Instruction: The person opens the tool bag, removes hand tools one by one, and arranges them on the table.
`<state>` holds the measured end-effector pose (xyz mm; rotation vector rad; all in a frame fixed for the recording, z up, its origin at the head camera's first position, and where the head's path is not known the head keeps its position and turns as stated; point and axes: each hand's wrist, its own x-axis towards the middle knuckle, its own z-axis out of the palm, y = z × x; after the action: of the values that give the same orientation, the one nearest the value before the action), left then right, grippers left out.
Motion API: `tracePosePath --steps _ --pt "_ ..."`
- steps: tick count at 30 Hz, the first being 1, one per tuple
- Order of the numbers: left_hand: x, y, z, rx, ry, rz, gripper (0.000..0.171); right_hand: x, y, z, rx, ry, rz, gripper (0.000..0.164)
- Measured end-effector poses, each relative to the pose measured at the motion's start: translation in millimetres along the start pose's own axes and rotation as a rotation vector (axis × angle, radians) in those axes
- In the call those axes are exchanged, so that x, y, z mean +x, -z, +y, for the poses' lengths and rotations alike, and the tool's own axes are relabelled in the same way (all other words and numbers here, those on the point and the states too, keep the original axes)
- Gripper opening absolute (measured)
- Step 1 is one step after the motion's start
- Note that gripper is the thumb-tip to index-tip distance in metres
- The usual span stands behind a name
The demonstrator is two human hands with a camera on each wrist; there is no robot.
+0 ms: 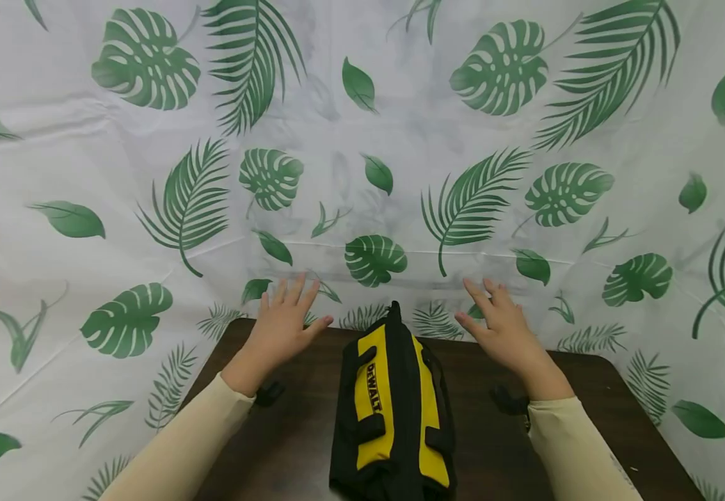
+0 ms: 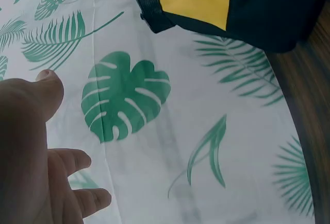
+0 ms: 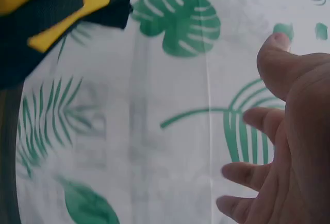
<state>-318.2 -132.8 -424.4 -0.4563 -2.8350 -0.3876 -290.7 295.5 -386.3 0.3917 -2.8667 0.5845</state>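
Note:
A black and yellow DeWalt tool bag (image 1: 394,410) lies lengthwise on a dark brown table (image 1: 300,445), its zip running away from me. My left hand (image 1: 284,321) hovers to the left of the bag's far end, fingers straight and spread, holding nothing. My right hand (image 1: 502,325) mirrors it on the bag's right side, also empty. In the left wrist view the left hand (image 2: 36,157) shows with the bag's corner (image 2: 216,2) beyond it. The right wrist view shows the right hand (image 3: 289,147) and a piece of the bag (image 3: 56,18) at the upper left.
A white cloth printed with green leaves (image 1: 362,174) hangs close behind and around the table as a backdrop. The table's far edge (image 1: 337,328) lies just under the fingertips. Cream sleeves cover both forearms.

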Motion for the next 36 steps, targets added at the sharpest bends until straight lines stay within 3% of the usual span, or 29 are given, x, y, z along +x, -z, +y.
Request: tracePosePath --steps 8,15,20,25,29,32,36 --pt "30.7 -15.1 16.2 -0.039 -0.038 -0.045 0.082 32.3 -17.9 -33.0 0.169 0.031 -0.150 0.075" --pt "55.4 -27.7 29.3 -0.082 -0.097 -0.048 0.076 66.2 -26.5 -60.4 0.199 0.017 -0.287 0.060" --pt "69.4 -39.3 38.2 -0.123 -0.100 -0.079 0.073 89.2 -42.3 -64.7 0.204 0.046 -0.384 0.055" --pt "76.3 -45.2 46.9 -0.227 -0.092 -0.143 0.070 103.8 -58.8 -63.7 0.226 0.001 -0.497 0.056" --pt "79.7 -46.7 51.8 -0.228 -0.099 -0.169 0.065 110.3 -69.3 -66.0 0.188 -0.025 -0.510 0.053" --pt "81.6 -47.1 55.3 -0.189 -0.113 -0.189 0.060 113.3 -75.8 -67.9 0.118 0.014 -0.490 0.048" --pt "84.1 -46.6 62.2 -0.174 -0.154 -0.221 0.057 115.0 -81.3 -67.4 0.083 0.066 -0.445 0.028"
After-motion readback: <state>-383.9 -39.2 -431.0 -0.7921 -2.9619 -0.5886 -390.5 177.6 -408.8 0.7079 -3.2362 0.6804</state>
